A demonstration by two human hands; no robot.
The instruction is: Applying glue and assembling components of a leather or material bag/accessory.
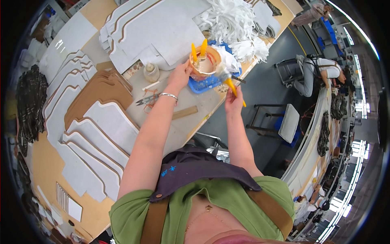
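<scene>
My left hand (180,77) grips the side of an orange-tan tub (198,75) at its rim. Two yellow handles (203,47) stick up out of this tub, which rests on a blue tray (203,85) at the table's edge. In my right hand (234,101) is a yellow-handled brush (230,84), its pale bristles up beside the tub's right side and blurred. Near my left wrist stand a small clear bottle (151,74) and scissors (148,99) with orange thread around them. A flat wooden strip (185,112) lies nearer to me.
Fanned white panels with brown edges (93,152) and a brown stack (95,95) cover the table's left. Large white sheets (162,30) and a heap of white strips (227,22) lie at the back. Right of the table are a stool (289,124) and a seated person (315,75).
</scene>
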